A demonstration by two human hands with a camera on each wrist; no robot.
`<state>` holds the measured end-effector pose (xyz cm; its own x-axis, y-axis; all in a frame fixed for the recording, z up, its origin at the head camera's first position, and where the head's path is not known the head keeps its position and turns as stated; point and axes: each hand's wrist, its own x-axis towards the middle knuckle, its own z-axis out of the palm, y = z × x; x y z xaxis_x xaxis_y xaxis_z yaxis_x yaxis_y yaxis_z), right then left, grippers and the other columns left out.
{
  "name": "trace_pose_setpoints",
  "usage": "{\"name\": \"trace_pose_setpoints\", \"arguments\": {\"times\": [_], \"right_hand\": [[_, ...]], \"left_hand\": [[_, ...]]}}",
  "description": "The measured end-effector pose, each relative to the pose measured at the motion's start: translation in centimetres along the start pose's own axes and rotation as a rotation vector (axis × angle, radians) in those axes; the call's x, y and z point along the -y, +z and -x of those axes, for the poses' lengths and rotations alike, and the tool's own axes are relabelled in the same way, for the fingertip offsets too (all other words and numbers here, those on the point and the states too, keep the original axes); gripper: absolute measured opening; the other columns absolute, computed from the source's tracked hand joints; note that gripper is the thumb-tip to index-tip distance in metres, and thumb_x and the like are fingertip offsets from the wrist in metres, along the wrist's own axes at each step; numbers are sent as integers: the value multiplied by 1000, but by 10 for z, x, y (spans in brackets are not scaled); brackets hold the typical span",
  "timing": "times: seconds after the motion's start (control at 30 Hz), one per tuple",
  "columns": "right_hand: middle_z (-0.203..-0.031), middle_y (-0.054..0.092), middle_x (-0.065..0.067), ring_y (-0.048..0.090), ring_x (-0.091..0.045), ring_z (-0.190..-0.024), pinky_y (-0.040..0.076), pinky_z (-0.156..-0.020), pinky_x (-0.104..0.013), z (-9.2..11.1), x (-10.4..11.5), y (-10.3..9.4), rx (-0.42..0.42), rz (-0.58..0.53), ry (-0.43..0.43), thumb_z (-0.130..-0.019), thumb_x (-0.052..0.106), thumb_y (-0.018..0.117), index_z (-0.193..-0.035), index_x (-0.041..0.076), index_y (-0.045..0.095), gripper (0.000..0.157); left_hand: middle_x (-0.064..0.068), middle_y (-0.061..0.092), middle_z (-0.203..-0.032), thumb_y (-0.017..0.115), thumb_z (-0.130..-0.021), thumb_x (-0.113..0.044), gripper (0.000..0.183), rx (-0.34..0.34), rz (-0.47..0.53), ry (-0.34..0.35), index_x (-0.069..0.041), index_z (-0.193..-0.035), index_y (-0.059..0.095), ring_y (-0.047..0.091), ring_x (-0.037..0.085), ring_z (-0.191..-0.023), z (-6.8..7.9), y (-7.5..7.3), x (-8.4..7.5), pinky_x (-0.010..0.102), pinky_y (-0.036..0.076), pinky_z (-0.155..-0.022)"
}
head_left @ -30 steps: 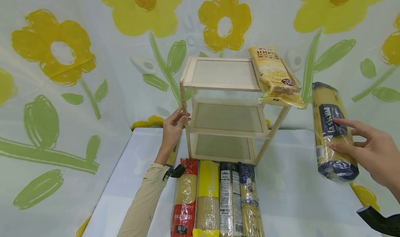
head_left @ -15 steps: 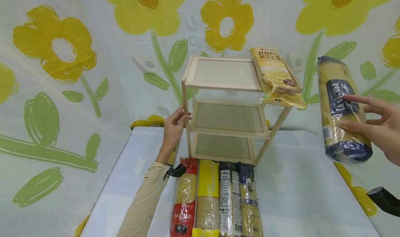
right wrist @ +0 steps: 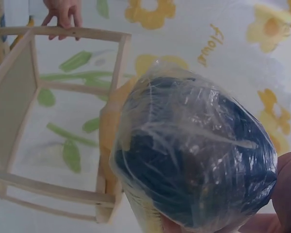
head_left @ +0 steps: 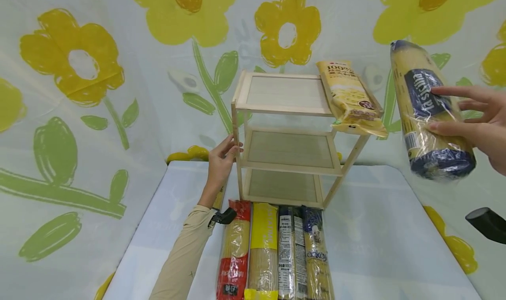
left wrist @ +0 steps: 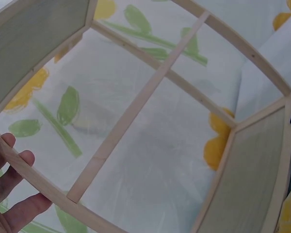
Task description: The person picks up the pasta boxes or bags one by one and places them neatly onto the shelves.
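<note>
A three-tier light wooden rack (head_left: pixel 286 112) stands on the table in the head view. My left hand (head_left: pixel 220 163) grips its left front upright, thumb and fingers on either side; the left wrist view shows the fingers (left wrist: pixel 26 208) against the wooden bar. My right hand (head_left: pixel 484 115) holds a clear-wrapped pack of spaghetti (head_left: pixel 415 58) with a dark blue label, raised right of the rack and tilted. Its blue end (right wrist: pixel 194 155) fills much of the right wrist view. A yellow pasta bag (head_left: pixel 345 91) lies at the right of the top shelf, its lower end overhanging the front.
Several pasta packs lie side by side before the rack: a red one (head_left: pixel 233 247), a yellow one (head_left: pixel 264 227), one with a white label (head_left: pixel 286 247) and a blue-topped one (head_left: pixel 316 251). Another pack (head_left: pixel 218 199) is partly hidden behind the left forearm. A flowered backdrop (head_left: pixel 158 93) surrounds the table.
My right hand has lifted the spaghetti pack, first up and to the right, then further up beside the top shelf. The left hand keeps its grip on the rack.
</note>
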<state>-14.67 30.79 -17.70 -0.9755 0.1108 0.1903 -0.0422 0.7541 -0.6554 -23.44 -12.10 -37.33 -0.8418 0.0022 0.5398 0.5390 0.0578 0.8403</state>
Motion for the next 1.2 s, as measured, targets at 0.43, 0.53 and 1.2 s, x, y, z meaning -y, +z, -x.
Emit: {"name": "trace_pose_setpoints", "arguments": {"times": [0.43, 0.53, 1.2], "right_hand": [[-140, 27, -21, 56, -9, -61, 46, -45, -18, -27, 35, -4, 49, -119, -26, -86, 25, 70, -144, 35, 40, 66], [-132, 34, -15, 55, -14, -62, 40, -40, -22, -32, 48, -1, 47, -127, -38, -85, 27, 71, -140, 36, 46, 61], [-113, 43, -15, 64, -18, -73, 56, -62, -26, -60, 114, 43, 234, -285, -36, -82, 19, 76, -140, 20, 48, 65]], "left_hand": [[31, 62, -106, 53, -94, 3, 42, 8, -2, -6, 6, -135, 48, 61, 46, -93, 0, -2, -3, 57, 51, -70], [29, 63, -107, 53, -94, 1, 42, 8, -8, -22, 5, -136, 46, 61, 44, -94, 1, -1, -3, 56, 52, -70], [29, 63, -108, 53, -95, 0, 42, 12, -9, -40, 4, -136, 47, 61, 43, -95, 0, 0, -3, 44, 54, -66]]}}
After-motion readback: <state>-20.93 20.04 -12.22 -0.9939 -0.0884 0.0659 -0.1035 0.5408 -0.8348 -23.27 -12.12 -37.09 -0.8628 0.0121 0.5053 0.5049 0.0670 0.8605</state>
